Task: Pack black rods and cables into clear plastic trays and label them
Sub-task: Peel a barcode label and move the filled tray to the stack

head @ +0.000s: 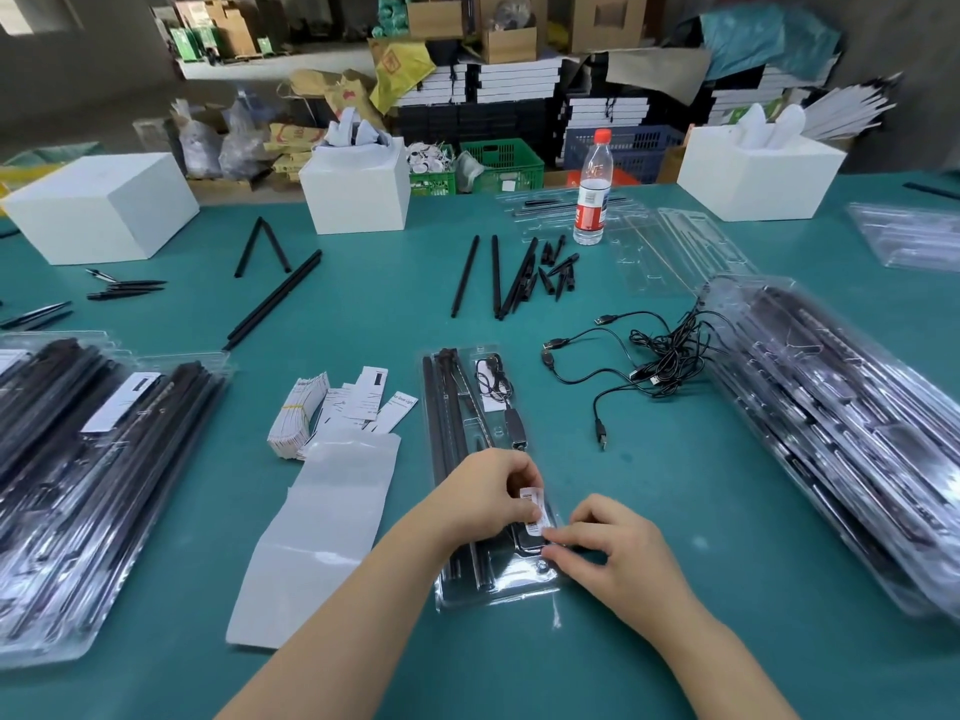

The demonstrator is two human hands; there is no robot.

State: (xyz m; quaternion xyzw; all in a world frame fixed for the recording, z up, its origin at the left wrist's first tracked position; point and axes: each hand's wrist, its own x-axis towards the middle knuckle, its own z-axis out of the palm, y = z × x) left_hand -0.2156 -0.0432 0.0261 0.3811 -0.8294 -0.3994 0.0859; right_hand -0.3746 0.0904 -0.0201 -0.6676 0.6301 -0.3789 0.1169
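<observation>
On the green bench (675, 511) a clear plastic tray (488, 475) lies lengthwise in front of the person, holding black rods (441, 418) along its left side and a coiled cable (493, 387) with a small black box in its right part. Both hands meet over the tray's near half: the left hand (480, 498) pinches the upper end of a small white barcode label (535, 509) between thumb and curled fingers, and the right hand (610, 548) pinches its lower end with thumb and forefinger. Whether the label already touches the plastic cannot be told — the fingertips hide its edges, and the hands cover much of what lies in that part of the tray. Just left of the tray lie a strip of grey-white backing paper (322, 532) and a banded bundle of printed cards (298, 413). Loose black cables (649, 361) tangle to the right, loose rods (493, 275) lie farther back near a water bottle (592, 189). Stacks of filled trays (841, 439) sit at both sides, blurred and partly cut off — the left stack (78, 485) runs out of view.
</observation>
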